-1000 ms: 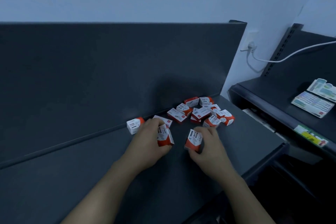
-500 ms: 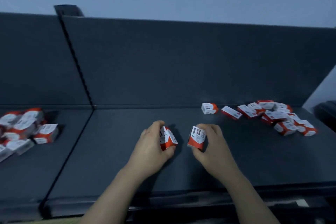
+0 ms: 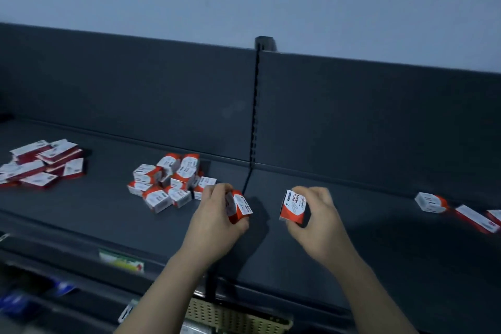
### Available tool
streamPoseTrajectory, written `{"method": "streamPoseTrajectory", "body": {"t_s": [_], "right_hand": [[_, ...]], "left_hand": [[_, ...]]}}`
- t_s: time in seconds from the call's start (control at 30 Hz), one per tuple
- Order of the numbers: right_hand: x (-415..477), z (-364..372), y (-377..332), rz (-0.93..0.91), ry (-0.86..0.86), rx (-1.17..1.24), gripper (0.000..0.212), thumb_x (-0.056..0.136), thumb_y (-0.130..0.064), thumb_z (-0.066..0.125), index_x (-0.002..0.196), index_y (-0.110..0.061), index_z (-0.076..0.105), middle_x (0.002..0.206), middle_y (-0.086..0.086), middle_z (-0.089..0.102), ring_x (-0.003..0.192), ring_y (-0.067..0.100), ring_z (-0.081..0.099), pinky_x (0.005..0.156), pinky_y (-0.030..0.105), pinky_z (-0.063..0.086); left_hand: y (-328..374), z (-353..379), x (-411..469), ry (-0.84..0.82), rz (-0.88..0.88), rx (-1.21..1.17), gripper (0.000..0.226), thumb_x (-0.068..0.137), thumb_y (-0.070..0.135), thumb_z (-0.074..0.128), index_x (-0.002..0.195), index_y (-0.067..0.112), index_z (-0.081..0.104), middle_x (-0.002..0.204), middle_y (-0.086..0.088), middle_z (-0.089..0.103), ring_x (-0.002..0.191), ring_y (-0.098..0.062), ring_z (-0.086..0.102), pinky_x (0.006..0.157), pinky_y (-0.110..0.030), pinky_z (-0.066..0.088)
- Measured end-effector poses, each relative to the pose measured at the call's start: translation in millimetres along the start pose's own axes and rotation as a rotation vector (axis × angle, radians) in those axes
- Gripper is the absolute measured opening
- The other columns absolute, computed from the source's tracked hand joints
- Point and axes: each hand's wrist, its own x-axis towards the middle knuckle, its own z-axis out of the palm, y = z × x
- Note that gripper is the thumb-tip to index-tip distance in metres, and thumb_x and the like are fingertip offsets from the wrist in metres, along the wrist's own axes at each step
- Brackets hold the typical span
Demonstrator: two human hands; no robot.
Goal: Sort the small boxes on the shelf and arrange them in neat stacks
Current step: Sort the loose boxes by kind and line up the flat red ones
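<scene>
My left hand [image 3: 214, 221] grips a small red-and-white box [image 3: 238, 206] just above the dark shelf [image 3: 379, 247], at the seam between two shelf sections. My right hand [image 3: 320, 221] holds a second small box [image 3: 294, 206] labelled paper clips, a little to the right of the first. Left of my hands lies a loose heap of the same small boxes [image 3: 170, 183]. Flatter, wider red-and-white boxes [image 3: 40, 164] are piled at the far left. A few more boxes [image 3: 431, 202] lie at the right edge.
A dark back panel with a slotted upright [image 3: 256, 106] rises behind the shelf. A green-and-yellow price label [image 3: 120, 260] sits on the shelf's front edge. Below the shelf I see a perforated panel [image 3: 230, 314] and blurred blue items [image 3: 16, 304].
Both hands have carried their boxes leftward along the shelf, away from the right pile. The view has swung left, bringing the middle heap and the far-left pile into sight.
</scene>
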Motion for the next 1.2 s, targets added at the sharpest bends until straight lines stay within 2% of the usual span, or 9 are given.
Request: {"method": "streamPoseTrajectory", "body": {"t_s": [0.13,0.23,0.43,0.63,0.73,0.83,1.0,1.1,1.2], "right_hand": [[26,45,-34,-0.004,-0.042,0.035,0.048,0.078,-0.014,0.072,0.118,-0.033,0.052,0.108,-0.020,0.038,0.098,-0.011,0.046,0.075,0.005,0.042],[41,73,-53,-0.014,-0.046,0.028,0.048,0.080,-0.017,0.072,0.120,-0.033,0.051,0.110,-0.017,0.039,0.100,-0.012,0.044,0.076,0.004,0.040],[65,114,-76,0.005,-0.075,0.028,0.049,0.083,-0.016,0.068,0.127,-0.028,0.049,0.112,-0.015,0.039,0.099,-0.012,0.045,0.075,0.001,0.039],[83,137,-82,0.030,-0.139,-0.021,0.053,0.087,-0.018,0.064,0.136,-0.022,0.042,0.116,-0.011,0.036,0.097,-0.006,0.048,0.074,0.002,0.040],[93,145,-81,0.047,-0.180,-0.035,0.053,0.090,-0.018,0.061,0.138,-0.022,0.039,0.120,-0.010,0.035,0.099,0.001,0.049,0.079,0.008,0.040],[102,154,-81,0.050,-0.233,-0.034,0.045,0.091,-0.018,0.058,0.133,-0.025,0.042,0.117,-0.011,0.035,0.100,0.006,0.051,0.088,0.019,0.045],[111,170,-76,0.069,-0.294,-0.102,0.047,0.092,-0.023,0.058,0.136,-0.020,0.041,0.119,-0.009,0.036,0.100,0.004,0.051,0.086,0.016,0.041],[112,177,-74,0.056,-0.293,-0.134,0.052,0.090,-0.026,0.061,0.137,-0.021,0.041,0.121,-0.008,0.038,0.103,0.005,0.051,0.091,0.021,0.047],[108,174,-77,0.051,-0.256,-0.158,0.059,0.088,-0.030,0.063,0.140,-0.021,0.037,0.129,-0.006,0.039,0.114,0.008,0.046,0.097,0.024,0.043]], "left_hand": [[-43,-51,22,0.096,-0.047,0.052,0.059,0.076,0.025,0.072,0.127,0.022,0.044,0.122,0.004,0.040,0.100,-0.017,0.051,0.077,-0.027,0.042],[-76,-81,45,0.088,-0.025,0.175,0.065,0.076,0.026,0.071,0.134,0.019,0.043,0.125,0.000,0.045,0.113,-0.021,0.045,0.088,-0.028,0.039],[-117,-111,80,-0.137,-0.005,0.520,0.041,0.085,0.024,0.052,0.126,0.022,0.045,0.127,-0.002,0.045,0.113,-0.025,0.040,0.088,-0.032,0.037],[-135,-102,93,-0.318,0.014,0.555,0.071,0.086,0.030,0.054,0.149,0.028,0.021,0.144,0.001,0.029,0.129,-0.024,0.028,0.105,-0.036,0.030],[-141,-98,94,-0.273,0.040,0.494,0.066,0.086,0.028,0.054,0.147,0.026,0.028,0.140,0.003,0.029,0.126,-0.021,0.030,0.106,-0.034,0.031],[-144,-98,90,-0.206,0.045,0.397,0.069,0.085,0.024,0.053,0.148,0.031,0.025,0.138,0.005,0.033,0.125,-0.018,0.031,0.104,-0.030,0.031],[-140,-104,80,-0.039,0.054,0.329,0.055,0.089,0.030,0.055,0.142,0.029,0.040,0.136,0.007,0.044,0.122,-0.018,0.040,0.099,-0.027,0.034],[-135,-106,74,0.019,0.084,0.336,0.045,0.090,0.030,0.054,0.135,0.025,0.050,0.130,0.006,0.053,0.114,-0.020,0.048,0.092,-0.028,0.039],[-131,-104,73,0.041,0.122,0.354,0.037,0.088,0.028,0.057,0.124,0.019,0.060,0.119,0.001,0.061,0.103,-0.024,0.055,0.085,-0.033,0.045]]}}
